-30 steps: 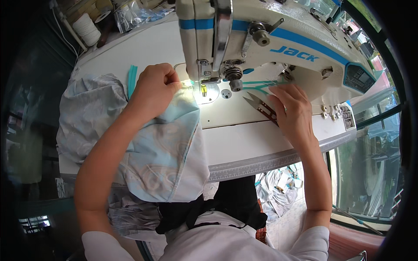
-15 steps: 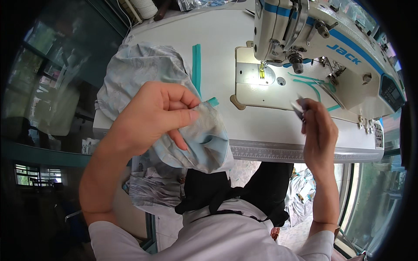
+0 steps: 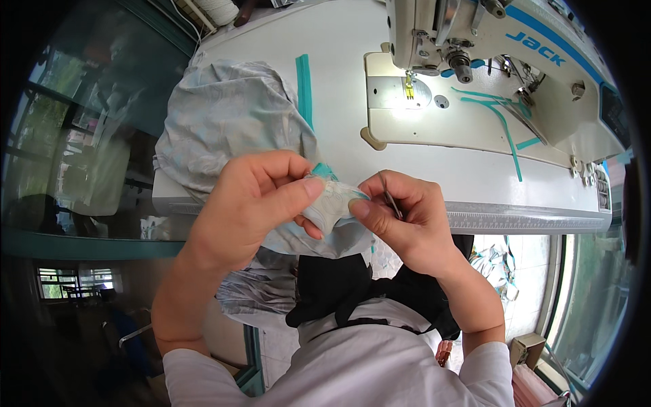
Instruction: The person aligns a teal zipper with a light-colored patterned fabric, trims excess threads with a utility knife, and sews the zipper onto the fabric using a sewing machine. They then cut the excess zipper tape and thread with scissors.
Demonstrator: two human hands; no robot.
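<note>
A pale grey-blue patterned fabric piece (image 3: 234,112) is bunched on the left of the white sewing table and hangs over its front edge. My left hand (image 3: 247,210) pinches a corner of it between thumb and fingers, beside a short teal zipper end (image 3: 321,171). Close by, my right hand (image 3: 413,220) grips the same cloth at thumb and forefinger. Small metal thread snips (image 3: 389,197) are tucked in the right hand's fingers, their handle end mostly hidden. Behind the hands, a teal zipper strip (image 3: 304,88) lies on the table, its lower end under the fabric.
A white-and-blue sewing machine (image 3: 468,41) stands at the right, its lit presser foot (image 3: 409,87) above the metal plate. Teal trimmings (image 3: 505,136) and tweezers (image 3: 521,117) lie on its bed. A ruler strip (image 3: 529,220) lines the front edge. Small bobbins (image 3: 576,167) sit far right.
My right hand has moved left, from beside the machine bed to the fabric, and now pinches it with the snips still in hand. The view has shifted slightly.
</note>
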